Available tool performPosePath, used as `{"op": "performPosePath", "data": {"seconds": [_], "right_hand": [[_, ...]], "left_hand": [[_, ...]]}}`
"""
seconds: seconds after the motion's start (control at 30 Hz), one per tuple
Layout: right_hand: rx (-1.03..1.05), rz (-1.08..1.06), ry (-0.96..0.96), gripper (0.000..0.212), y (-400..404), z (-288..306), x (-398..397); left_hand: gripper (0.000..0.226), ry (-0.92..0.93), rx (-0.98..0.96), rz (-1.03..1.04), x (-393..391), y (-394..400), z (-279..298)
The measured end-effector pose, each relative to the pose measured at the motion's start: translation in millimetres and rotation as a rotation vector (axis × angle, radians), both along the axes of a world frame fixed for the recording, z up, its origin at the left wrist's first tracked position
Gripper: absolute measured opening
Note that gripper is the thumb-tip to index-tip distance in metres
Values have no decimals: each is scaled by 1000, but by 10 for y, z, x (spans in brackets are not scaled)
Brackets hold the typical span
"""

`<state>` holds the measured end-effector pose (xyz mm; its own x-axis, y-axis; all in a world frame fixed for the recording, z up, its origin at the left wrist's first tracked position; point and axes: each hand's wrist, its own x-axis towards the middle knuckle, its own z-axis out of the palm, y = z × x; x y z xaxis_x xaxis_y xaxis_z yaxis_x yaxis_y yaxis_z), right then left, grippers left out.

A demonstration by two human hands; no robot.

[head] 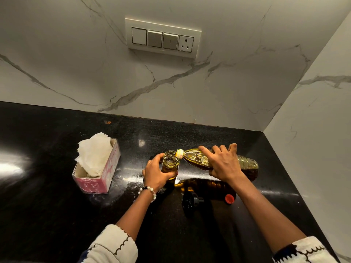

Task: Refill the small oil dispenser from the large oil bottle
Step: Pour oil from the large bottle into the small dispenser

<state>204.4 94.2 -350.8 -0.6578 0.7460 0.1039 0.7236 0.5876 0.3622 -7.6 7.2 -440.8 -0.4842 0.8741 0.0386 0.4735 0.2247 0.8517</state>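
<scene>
Hands come first: the left hand (158, 172) wraps round the small glass oil dispenser (170, 164) standing on the black counter (57, 215), and the right hand (222, 164) grips the big oil bottle (218, 161), tipped sideways just right of it. Bottle mouth (179, 153) sits over the open top. Tip slowly and hold both steady, so no oil spills near the red cap (229, 198).

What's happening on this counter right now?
A person is refilling a small oil dispenser. The left hand grips the open dispenser upright on the black counter, while the right hand tips the large oil bottle so its mouth sits over the opening. A red cap and a black lid lie nearby, beside a tissue box.
</scene>
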Motion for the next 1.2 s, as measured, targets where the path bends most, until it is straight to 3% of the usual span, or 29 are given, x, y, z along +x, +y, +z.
{"op": "performPosePath", "data": {"seconds": [1.2], "right_hand": [[4, 0, -9, 92, -3, 1, 4]], "left_hand": [[75, 4, 5, -3, -6, 6, -28]]}}
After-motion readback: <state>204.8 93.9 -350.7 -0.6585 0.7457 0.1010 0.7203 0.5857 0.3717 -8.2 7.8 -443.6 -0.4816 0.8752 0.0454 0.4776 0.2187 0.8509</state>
